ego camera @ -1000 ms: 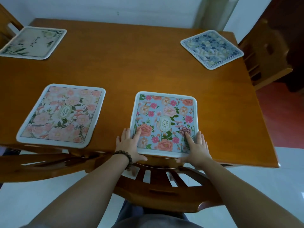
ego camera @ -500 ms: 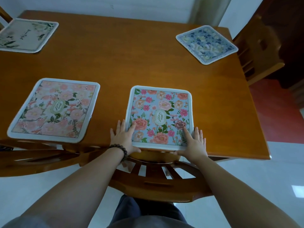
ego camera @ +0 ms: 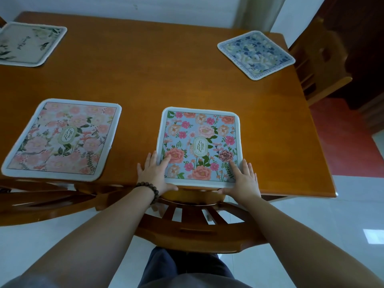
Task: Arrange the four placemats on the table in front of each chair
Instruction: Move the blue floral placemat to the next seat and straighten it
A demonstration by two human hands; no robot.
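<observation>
A blue floral placemat point(ego camera: 199, 142) lies at the near edge of the wooden table point(ego camera: 145, 75), straight ahead of me. My left hand point(ego camera: 154, 175) presses its near left corner and my right hand point(ego camera: 244, 179) its near right corner, index fingers on top and thumbs against the near edge. A pink floral placemat point(ego camera: 62, 138) lies at the near left. At the far left sits a cream placemat point(ego camera: 29, 43). A dark blue patterned placemat point(ego camera: 255, 54) lies turned at an angle at the far right.
A wooden chair back point(ego camera: 197, 229) stands between me and the table, under my arms. Another chair point(ego camera: 41, 202) is tucked in at the near left, and a third chair point(ego camera: 320, 59) stands at the table's right end. White floor tiles lie below.
My view has shifted slightly over the table. Both hands stay on the blue floral placemat's near corners, and the mat has barely moved.
</observation>
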